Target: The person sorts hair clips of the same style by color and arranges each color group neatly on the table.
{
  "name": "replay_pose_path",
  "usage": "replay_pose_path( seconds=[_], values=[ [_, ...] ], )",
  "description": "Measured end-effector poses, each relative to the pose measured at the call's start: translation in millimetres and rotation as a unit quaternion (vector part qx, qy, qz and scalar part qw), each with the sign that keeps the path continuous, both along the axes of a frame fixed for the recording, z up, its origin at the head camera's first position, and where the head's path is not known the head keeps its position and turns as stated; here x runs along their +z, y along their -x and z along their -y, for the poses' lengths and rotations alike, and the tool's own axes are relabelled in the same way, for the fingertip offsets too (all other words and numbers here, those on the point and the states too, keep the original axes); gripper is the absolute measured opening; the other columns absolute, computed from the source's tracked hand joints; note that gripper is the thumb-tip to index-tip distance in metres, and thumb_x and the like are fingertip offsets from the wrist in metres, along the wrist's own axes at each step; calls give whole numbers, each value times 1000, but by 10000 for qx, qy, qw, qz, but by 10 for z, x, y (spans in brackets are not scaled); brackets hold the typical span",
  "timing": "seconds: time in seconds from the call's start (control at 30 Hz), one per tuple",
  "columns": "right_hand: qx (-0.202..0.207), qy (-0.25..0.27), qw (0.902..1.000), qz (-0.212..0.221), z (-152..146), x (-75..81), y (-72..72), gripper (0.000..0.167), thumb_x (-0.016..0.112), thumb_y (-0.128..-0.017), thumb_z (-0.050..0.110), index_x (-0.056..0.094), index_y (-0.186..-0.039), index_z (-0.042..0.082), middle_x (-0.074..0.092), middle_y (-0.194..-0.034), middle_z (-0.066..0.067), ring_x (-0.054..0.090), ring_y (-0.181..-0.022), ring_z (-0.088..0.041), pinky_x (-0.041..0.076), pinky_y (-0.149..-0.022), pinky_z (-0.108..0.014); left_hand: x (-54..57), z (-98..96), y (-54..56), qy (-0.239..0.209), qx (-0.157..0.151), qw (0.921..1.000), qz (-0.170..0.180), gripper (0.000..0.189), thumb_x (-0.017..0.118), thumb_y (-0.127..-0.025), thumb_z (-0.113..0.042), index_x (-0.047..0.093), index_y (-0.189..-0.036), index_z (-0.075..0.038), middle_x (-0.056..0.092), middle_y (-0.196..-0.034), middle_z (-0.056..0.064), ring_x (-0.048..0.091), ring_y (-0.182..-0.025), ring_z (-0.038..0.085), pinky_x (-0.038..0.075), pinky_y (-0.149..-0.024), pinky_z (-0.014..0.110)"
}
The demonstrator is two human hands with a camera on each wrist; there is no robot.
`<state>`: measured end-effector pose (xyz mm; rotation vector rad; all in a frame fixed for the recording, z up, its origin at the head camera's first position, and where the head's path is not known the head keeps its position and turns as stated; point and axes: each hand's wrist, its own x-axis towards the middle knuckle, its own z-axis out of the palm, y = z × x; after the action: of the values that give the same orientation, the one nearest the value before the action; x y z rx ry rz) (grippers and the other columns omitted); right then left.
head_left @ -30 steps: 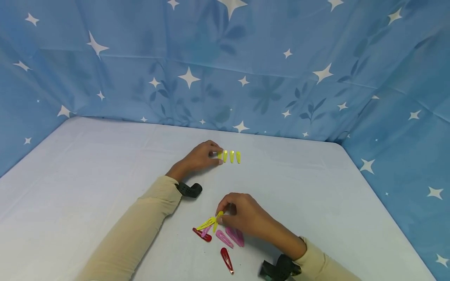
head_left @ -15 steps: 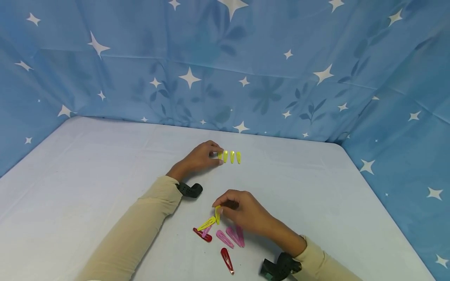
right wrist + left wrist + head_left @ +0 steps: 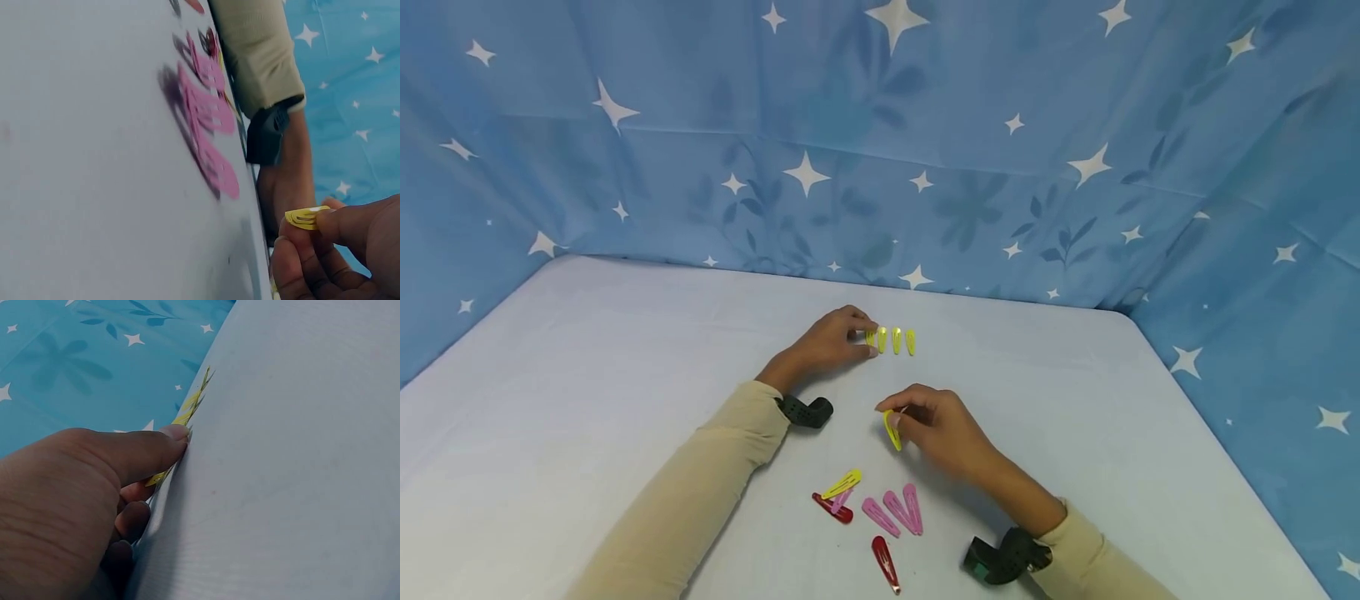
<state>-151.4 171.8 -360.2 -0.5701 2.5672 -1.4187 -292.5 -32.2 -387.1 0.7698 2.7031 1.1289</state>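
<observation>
My right hand [image 3: 942, 425] pinches a yellow snap hair clip [image 3: 892, 431] between thumb and fingertips, raised over the table. In the right wrist view the same yellow clip [image 3: 303, 218] sticks out from the thumb tip. Farther back, my left hand [image 3: 833, 340] has thumb and index finger on the two ends of the leftmost yellow clip [image 3: 870, 337], partly hidden by them. More yellow clips [image 3: 897, 340] stand beside it in an upright, evenly spaced row. From the left wrist camera, my thumb covers part of that row [image 3: 185, 412].
Closer to me lie three pink clips [image 3: 880, 517], a red clip [image 3: 886, 564], and a small overlapping heap with a yellow clip [image 3: 842, 484] on a pink and a red one [image 3: 842, 514]. A white cloth covers the table [image 3: 1075, 433]; a blue starry curtain [image 3: 970, 150] hangs behind.
My right hand has drawn a yellow clip out of the heap and carried it up and to the right, toward the row. The left hand stays in place.
</observation>
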Motion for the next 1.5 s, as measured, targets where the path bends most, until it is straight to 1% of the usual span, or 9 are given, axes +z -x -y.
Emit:
replay_pose_path(
  seconds=[0.13, 0.33, 0.5, 0.6, 0.7, 0.9, 1.17, 1.37, 1.5],
  values=[
    [-111, -16, 9999, 16, -61, -4, 75, 22, 59, -95, 0, 73, -111, 5, 71, -107, -11, 60, -79, -14, 52, -70, -20, -2, 12, 7, 13, 4, 10000, -28, 45, 70, -92, -26, 63, -133, -9, 56, -131, 9, 58, -114, 25, 47, -97, 42],
    [-160, -70, 9998, 104, -118, -13, 173, 22, 59, -94, -1, 73, -111, 3, 72, -106, -13, 62, -76, -15, 52, -68, -21, 4, 23, 23, 53, -26, 9999, -86, 46, 69, -92, -27, 62, -134, -9, 55, -132, 10, 58, -115, 26, 47, -98, 43],
    [-293, -276, 9991, 103, -135, 7, 239, 20, 63, -92, 0, 74, -108, 5, 72, -107, -10, 64, -84, -15, 53, -72, -20, 24, 50, 26, 131, 8, 9998, -133, 47, 69, -93, -27, 62, -135, -10, 55, -133, 10, 57, -115, 27, 47, -97, 43],
    [-399, -414, 9983, 75, -146, 14, 267, 19, 65, -92, 1, 75, -107, 7, 73, -108, -8, 65, -88, -15, 53, -75, -20, 32, 54, 22, 110, -29, 9998, -151, 46, 69, -93, -26, 62, -135, -9, 55, -133, 11, 57, -114, 28, 47, -97, 44],
    [-511, -485, 9975, 91, -169, 25, 310, 19, 66, -92, 2, 75, -107, 7, 73, -107, -7, 65, -88, -15, 53, -75, -21, 28, 52, 20, 96, -66, 9998, -161, 46, 69, -93, -25, 62, -134, -8, 55, -133, 12, 57, -115, 28, 47, -98, 43],
    [-680, -363, 9970, 3, -237, 55, 432, 19, 65, -92, 3, 75, -108, 5, 74, -104, -9, 64, -84, -16, 51, -72, -22, 17, 35, 23, 102, -50, 9999, -128, 45, 70, -92, -25, 63, -134, -8, 55, -132, 12, 58, -115, 28, 47, -98, 43],
    [-729, -394, 9963, -210, -343, 32, 572, 17, 65, -93, 6, 74, -107, 4, 74, -107, -11, 64, -84, -14, 52, -73, -23, 4, 21, 7, 119, -95, 9998, -114, 46, 69, -93, -26, 62, -134, -8, 55, -133, 12, 57, -114, 27, 47, -98, 43],
    [-943, -314, 9949, -167, -399, 38, 673, 18, 66, -93, 8, 73, -108, 3, 73, -101, -11, 62, -80, -17, 51, -69, -25, 7, 12, 7, 96, -94, 9999, -75, 46, 69, -93, -25, 62, -135, -8, 54, -133, 12, 58, -114, 27, 47, -98, 43],
    [-1041, -346, 9938, -156, -428, 37, 743, 18, 66, -93, 8, 73, -109, 2, 72, -100, -11, 61, -81, -18, 51, -70, -25, 8, 6, 15, 106, -97, 9999, -51, 47, 69, -93, -26, 61, -135, -8, 54, -133, 11, 58, -113, 26, 48, -97, 42]
  ],
)
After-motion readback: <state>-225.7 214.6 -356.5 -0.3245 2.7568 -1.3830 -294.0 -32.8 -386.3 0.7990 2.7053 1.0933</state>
